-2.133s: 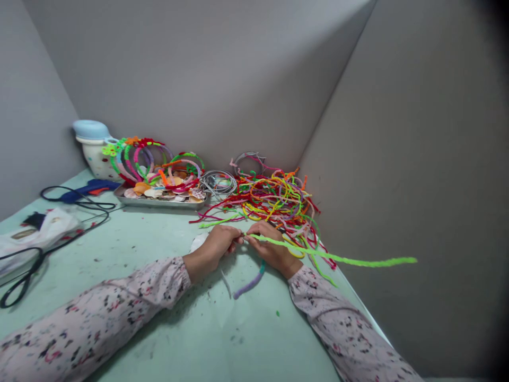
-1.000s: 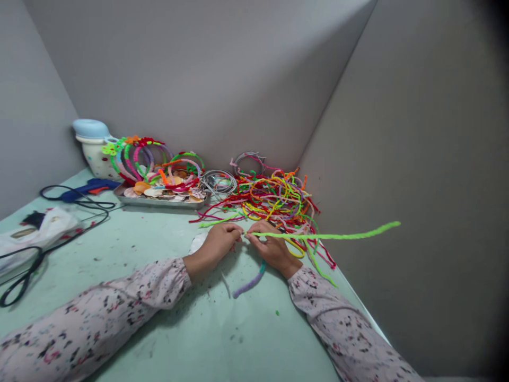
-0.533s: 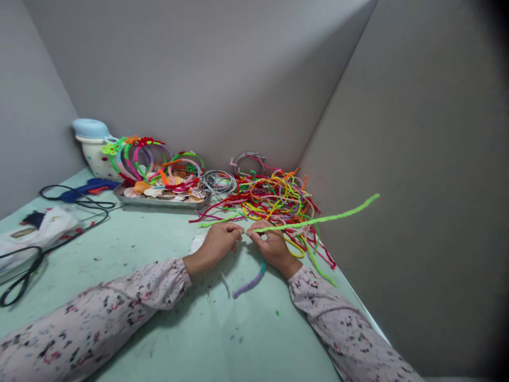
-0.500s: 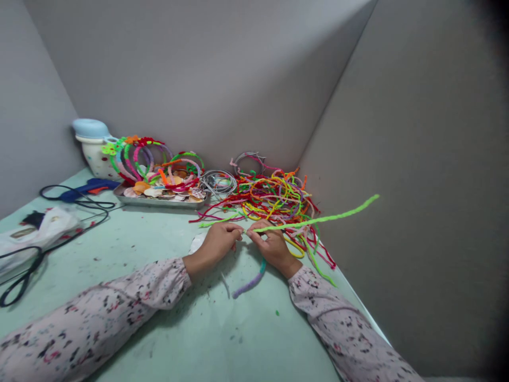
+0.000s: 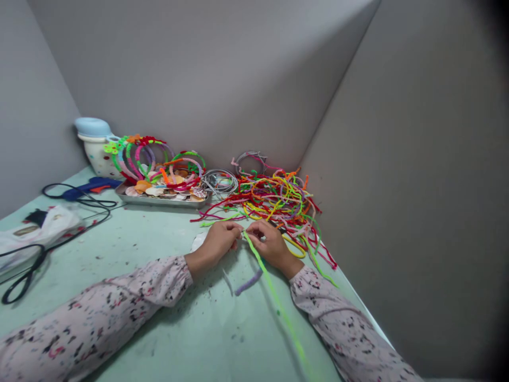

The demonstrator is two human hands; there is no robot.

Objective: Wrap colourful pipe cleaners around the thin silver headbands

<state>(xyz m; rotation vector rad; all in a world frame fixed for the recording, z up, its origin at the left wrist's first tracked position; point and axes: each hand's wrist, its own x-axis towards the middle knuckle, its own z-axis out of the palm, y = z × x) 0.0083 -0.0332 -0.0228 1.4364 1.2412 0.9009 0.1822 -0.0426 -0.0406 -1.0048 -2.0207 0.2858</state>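
Note:
Both hands meet at the fingertips over the table. My left hand [image 5: 218, 241] is closed in a pinch, and what sits between its fingers is too small to make out. My right hand [image 5: 272, 244] is closed too, its thumb and forefinger at the upper end of a bright green pipe cleaner [image 5: 268, 278]. From there the pipe cleaner slants down to the bottom of the view, its lower part blurred. Below my right hand shows a fuzzy purple piece [image 5: 249, 283], its upper end hidden. A thin grey strand [image 5: 228, 282] lies to its left.
A heap of coloured pipe cleaners [image 5: 274, 199] lies at the back right. Beside it are coiled grey wire [image 5: 220, 181] and a metal tray [image 5: 163, 201] with shells and fuzzy headbands. Farther left are a blue glue gun [image 5: 85, 188], black cable [image 5: 77, 233], plastic bag [image 5: 51, 228] and lidded container [image 5: 97, 154].
The green pipe cleaner has swung from pointing out to the right to hanging down toward me. Both hands have stayed almost in place. Less of the purple piece's teal end shows.

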